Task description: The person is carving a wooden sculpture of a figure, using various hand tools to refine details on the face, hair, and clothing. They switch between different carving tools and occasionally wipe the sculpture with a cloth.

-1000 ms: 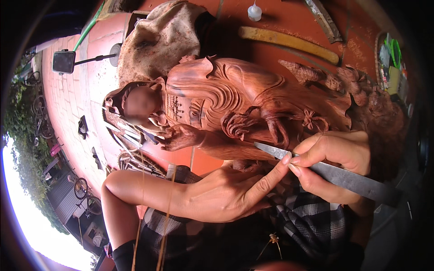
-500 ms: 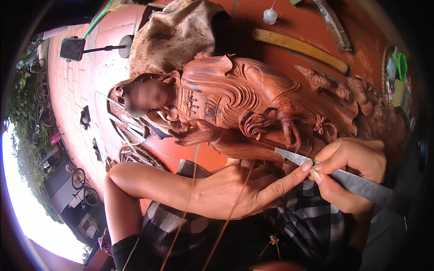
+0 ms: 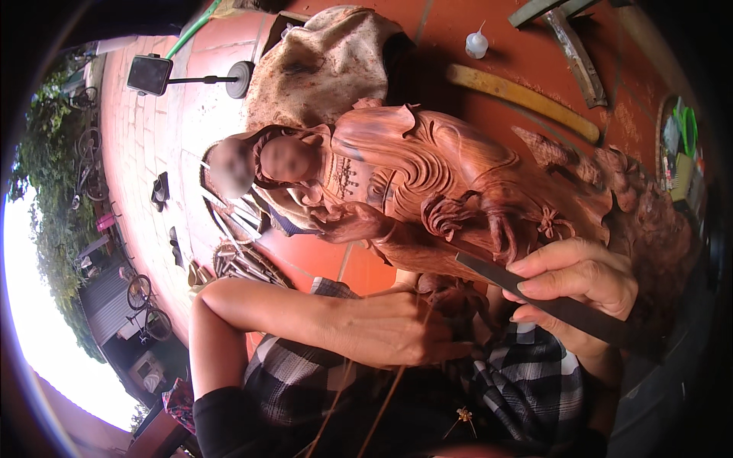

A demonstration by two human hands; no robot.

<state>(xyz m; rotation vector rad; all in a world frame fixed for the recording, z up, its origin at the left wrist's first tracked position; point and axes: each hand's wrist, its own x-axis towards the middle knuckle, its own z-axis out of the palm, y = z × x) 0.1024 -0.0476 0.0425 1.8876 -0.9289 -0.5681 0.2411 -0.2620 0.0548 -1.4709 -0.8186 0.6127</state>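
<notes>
A reddish-brown carved wooden statue [image 3: 427,172] lies on its side before me, its robe folds and flower details facing up. My right hand [image 3: 584,286] is closed round a flat, dark grey file [image 3: 546,305], fingers above and thumb beneath. The file's narrow end points left and lies over the statue's near lower edge; I cannot tell whether it touches. My left hand [image 3: 389,328] is curled at the near side of the statue, against a knobbly carved part [image 3: 450,298]. Its fingertips are partly hidden there.
A dusty cloth [image 3: 324,72] lies beyond the statue's head. Baskets of carving tools [image 3: 248,263] stand to the left. A yellow curved bar [image 3: 527,99], a small white bottle [image 3: 476,46] and wooden pieces [image 3: 576,61] lie on the tiles. A phone on a stand [image 3: 150,75] is far left.
My left index finger has come off the file, and the left hand has drawn back and curled at the statue. The file has turned to show a darker face. The whole view has shifted slightly.
</notes>
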